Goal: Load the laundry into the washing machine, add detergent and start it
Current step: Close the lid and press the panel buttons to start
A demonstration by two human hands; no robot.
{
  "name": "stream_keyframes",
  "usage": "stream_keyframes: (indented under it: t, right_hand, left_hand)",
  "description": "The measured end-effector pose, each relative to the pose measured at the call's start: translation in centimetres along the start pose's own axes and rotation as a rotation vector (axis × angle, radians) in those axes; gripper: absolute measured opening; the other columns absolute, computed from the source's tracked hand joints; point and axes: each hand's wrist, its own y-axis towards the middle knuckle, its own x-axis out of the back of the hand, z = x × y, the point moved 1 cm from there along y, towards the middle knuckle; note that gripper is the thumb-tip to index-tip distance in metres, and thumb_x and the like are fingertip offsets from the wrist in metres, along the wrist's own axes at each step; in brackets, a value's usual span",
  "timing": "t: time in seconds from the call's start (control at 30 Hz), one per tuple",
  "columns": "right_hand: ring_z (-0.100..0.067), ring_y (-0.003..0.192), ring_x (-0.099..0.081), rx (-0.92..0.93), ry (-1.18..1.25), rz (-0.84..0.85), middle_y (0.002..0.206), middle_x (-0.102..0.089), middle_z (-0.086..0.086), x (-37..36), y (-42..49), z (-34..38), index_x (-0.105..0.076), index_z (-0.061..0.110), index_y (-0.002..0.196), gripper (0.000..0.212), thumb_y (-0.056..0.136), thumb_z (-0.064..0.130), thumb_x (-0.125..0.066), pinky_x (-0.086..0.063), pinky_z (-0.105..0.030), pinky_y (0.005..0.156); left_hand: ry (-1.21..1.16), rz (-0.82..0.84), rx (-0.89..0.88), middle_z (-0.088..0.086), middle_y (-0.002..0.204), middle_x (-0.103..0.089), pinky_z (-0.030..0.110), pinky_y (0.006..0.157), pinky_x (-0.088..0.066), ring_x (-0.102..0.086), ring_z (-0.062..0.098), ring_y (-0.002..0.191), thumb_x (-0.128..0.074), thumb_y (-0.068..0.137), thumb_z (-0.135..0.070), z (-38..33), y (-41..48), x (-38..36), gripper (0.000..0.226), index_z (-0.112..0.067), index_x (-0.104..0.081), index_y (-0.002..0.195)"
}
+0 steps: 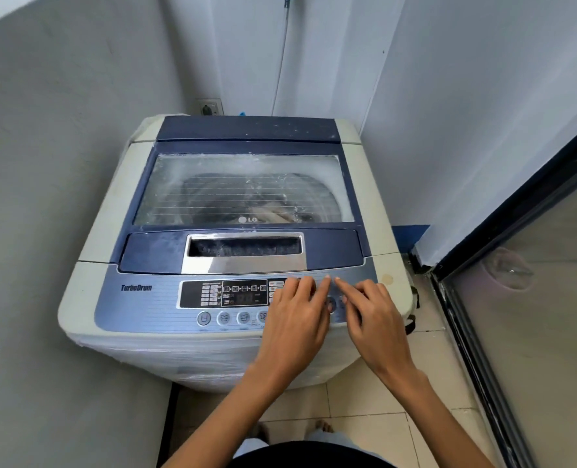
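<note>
A cream and blue top-loading washing machine (104, 211) stands in a corner with its glass lid (243, 189) down. Laundry (267, 206) shows dimly through the glass inside the drum. The control panel (165, 302) at the front carries a dark display (243, 293) and a row of round buttons (224, 318). My left hand (297, 319) lies flat over the right part of the panel, fingers together, covering some buttons. My right hand (371, 319) is beside it, index finger stretched out and touching the panel's upper right. Neither hand holds anything.
Grey walls close in on the left and behind. A wall socket (209, 107) and a white hose (282, 62) sit behind the machine. A dark-framed glass door (523, 298) runs along the right. Tiled floor (375, 403) lies in front, with my feet below.
</note>
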Motion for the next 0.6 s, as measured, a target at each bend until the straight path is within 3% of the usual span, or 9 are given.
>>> stream_keyframes:
  t: [0.13, 0.27, 0.47, 0.6]
  right_hand:
    - [-0.011, 0.078, -0.044, -0.008, 0.007, 0.006, 0.082, -0.055, 0.000, 0.0, -0.8, -0.6, -0.059, 0.013, 0.122, 0.038, 0.088, 0.021, -0.042, -0.049, -0.026, 0.060]
    - [-0.010, 0.078, -0.037, -0.003, 0.007, 0.015, 0.081, -0.054, -0.001, -0.1, -0.8, -1.0, -0.059, 0.012, 0.122, 0.039, 0.084, 0.015, -0.051, -0.050, -0.028, 0.060]
    - [-0.011, 0.077, -0.036, 0.007, 0.005, 0.034, 0.080, -0.053, 0.000, -0.1, -0.8, -1.3, -0.060, 0.013, 0.122, 0.042, 0.089, 0.024, -0.036, -0.048, -0.028, 0.060]
    - [-0.013, 0.075, -0.040, 0.006, 0.018, 0.025, 0.079, -0.054, 0.000, -0.2, -0.7, -1.3, -0.061, 0.013, 0.119, 0.040, 0.089, 0.024, -0.036, -0.050, -0.028, 0.060]
  left_hand:
    - [0.086, 0.011, 0.019, -0.003, 0.075, -0.059, 0.029, 0.058, -0.041, -0.051, 0.018, 0.072, -0.040, 0.088, -0.029, -1.9, -0.6, -0.6, 0.043, -0.010, -0.059, 0.122]
    - [0.089, 0.010, 0.076, -0.003, 0.072, -0.060, 0.029, 0.056, -0.042, -0.051, 0.018, 0.068, -0.041, 0.087, -0.030, -3.0, -0.5, -1.2, 0.044, -0.009, -0.063, 0.118]
    - [0.126, -0.018, 0.117, -0.002, 0.065, -0.058, 0.030, 0.053, -0.041, -0.050, 0.018, 0.064, -0.041, 0.087, -0.029, -3.7, 0.0, -1.1, 0.041, -0.008, -0.067, 0.110]
    - [0.167, -0.015, 0.128, -0.003, 0.063, -0.059, 0.028, 0.051, -0.039, -0.051, 0.018, 0.063, -0.039, 0.086, -0.030, -3.9, 0.2, -1.1, 0.041, -0.008, -0.069, 0.105]
